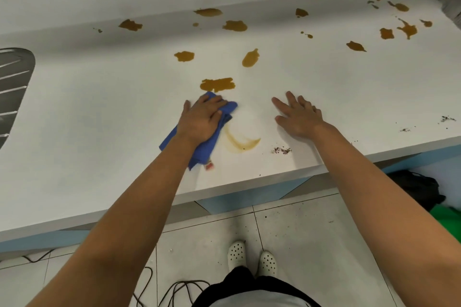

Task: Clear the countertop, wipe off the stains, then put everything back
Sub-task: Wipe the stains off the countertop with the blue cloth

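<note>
Head view, looking down: the broad white matte countertop (99, 112) fills most of the frame, its front edge running from seven o'clock up to three o'clock. At nine o'clock sits the grey ribbed metal drainer of a sink (12, 87); at one o'clock, partly cut off, lies a grey object I cannot identify.

Scattered brown-yellow liquid stains (234, 25) spread from eleven o'clock round to two o'clock. The nearest whole one, a wide amber puddle (217, 84), lies just past centre. A thin curved amber smear (240, 142) sits near the front edge, with dark crumbs (282, 150) at its four o'clock side.

The folded blue microfibre cloth (199, 142) lies with its long axis running from seven o'clock to one o'clock, its far tip just short of the puddle. The left hand (202, 119) presses down on it, fingers curled over the fold and gripping it. The right hand (298, 117) rests flat on bare counter, fingers spread, holding nothing.

The puddle lies at twelve o'clock from the left hand, which is clearly the nearer; I judge a short push forward along the cloth's own axis would take it. Wiping looks barely begun, with most stains untouched.
</note>
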